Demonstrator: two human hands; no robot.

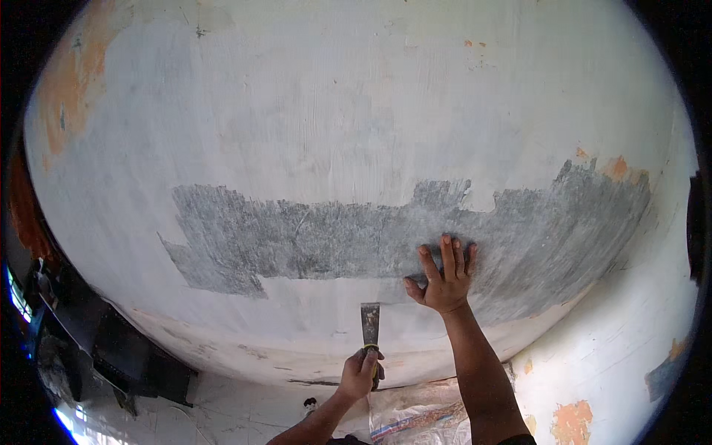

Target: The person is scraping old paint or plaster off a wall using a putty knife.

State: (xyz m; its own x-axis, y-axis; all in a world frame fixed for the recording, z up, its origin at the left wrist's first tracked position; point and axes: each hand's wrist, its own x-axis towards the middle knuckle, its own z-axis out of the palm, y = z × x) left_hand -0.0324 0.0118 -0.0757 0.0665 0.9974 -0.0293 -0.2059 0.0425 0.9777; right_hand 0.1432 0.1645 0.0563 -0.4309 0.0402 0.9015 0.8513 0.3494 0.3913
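My left hand (357,374) is closed around the handle of a putty knife (370,325), whose blade points up over the white coating of the wall (311,317). To its right, my right hand (445,278) lies with fingers spread on a scraped grey band (334,239) that runs across the wall. White coating with ragged edges borders this band above and below. Whether the blade's tip touches the wall, I cannot tell.
A plastic sheet or sack (423,409) lies on the floor below the wall. Dark furniture (139,356) stands at the lower left. The adjoining wall (589,356) meets this one at the right and has peeled orange patches (572,421).
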